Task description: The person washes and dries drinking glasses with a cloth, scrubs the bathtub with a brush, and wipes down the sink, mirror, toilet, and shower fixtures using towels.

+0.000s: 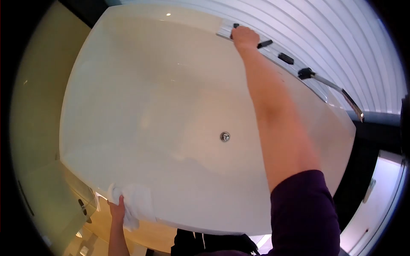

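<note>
A large white bathtub (171,106) fills the middle of the head view, with a round metal drain (225,136) in its floor. My right hand (245,37) reaches across to the far rim, its fingers closed around a dark fitting at the left end of a metal faucet plate (318,91). Beside it on the plate are a dark lever (265,44) and a dark knob (285,58). At the near left rim my left hand (117,209) holds a white cloth (139,202), which lies partly over the rim and hangs down outside.
A hand shower (352,104) sticks out over the right end of the tub. White ribbed blinds (341,42) run behind the far rim. On the left stands a glass panel (40,141) with a dark handle (82,207). A white door (371,205) is at the lower right.
</note>
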Tool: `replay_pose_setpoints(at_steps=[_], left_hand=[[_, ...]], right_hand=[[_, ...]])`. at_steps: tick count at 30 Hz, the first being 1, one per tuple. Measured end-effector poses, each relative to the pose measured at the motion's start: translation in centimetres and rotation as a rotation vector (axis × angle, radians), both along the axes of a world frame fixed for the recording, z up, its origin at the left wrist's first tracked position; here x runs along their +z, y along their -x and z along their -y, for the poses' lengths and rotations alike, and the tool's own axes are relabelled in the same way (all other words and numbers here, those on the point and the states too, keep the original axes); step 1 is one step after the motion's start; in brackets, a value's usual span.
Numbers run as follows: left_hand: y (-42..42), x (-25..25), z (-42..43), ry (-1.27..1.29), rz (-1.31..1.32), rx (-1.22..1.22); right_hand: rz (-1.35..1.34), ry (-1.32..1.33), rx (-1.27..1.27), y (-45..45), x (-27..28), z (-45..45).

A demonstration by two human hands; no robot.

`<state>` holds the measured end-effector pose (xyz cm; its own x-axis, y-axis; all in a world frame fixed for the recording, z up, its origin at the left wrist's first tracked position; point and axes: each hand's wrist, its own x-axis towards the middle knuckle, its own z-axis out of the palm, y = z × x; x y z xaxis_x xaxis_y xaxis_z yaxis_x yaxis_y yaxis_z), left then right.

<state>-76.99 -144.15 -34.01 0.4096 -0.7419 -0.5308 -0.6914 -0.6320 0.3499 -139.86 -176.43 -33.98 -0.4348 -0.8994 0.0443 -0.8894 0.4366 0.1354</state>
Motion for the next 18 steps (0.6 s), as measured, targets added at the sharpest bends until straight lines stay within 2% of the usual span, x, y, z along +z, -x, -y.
replay_pose_setpoints(at_steps=[2,4,5,6,7,8,9,10,12,14,15,18], left_hand=[[-1.0,-0.2,0.1,0.020,-0.061,-0.074],[-1.0,0.1,0.3,0.008,-0.062,-0.082],[-1.1,0.1,-0.1,0.003,-0.062,-0.081],[-1.9,-0.6,-0.6,-0.006,-0.022,-0.088],[-3.2,-1.7,-0.8,-0.012,0.018,-0.095],[-3.6,-2.2,-0.7,-0.009,0.055,-0.103],[-3.9,-2.6,-1.0,-0.019,0.028,-0.112],[-4.0,-2.5,-0.8,-0.024,0.002,-0.122],[-3.8,-2.0,-0.1,-0.039,0.021,-0.159],[-3.4,-1.3,-0.2,-0.060,0.111,-0.218],[-6.5,-5.0,0.2,-0.078,0.212,-0.262],[-6.1,-4.6,1.7,-0.149,0.116,-0.251]], right_hand=[[0.273,0.265,-0.246,-2.2,0.0,-2.5],[0.563,0.590,-0.231,-4.1,-3.2,-6.4],[0.766,0.722,-0.132,-5.5,-5.3,-9.7],[0.946,0.721,-0.086,-7.3,-8.0,-13.7],[1.029,0.590,-0.017,-9.5,-10.1,-19.4],[1.111,0.508,-0.073,-12.9,-10.2,-25.7],[1.169,0.237,-0.157,-15.8,-9.3,-32.1],[1.171,0.098,-0.131,-18.3,-7.3,-38.3],[1.035,0.017,-0.077,-22.8,-4.3,-49.8],[0.929,0.182,-0.075,-25.4,0.6,-57.3],[0.890,0.243,-0.128,-26.5,3.5,-59.9],[0.925,0.380,-0.353,-29.4,8.2,-67.3]])
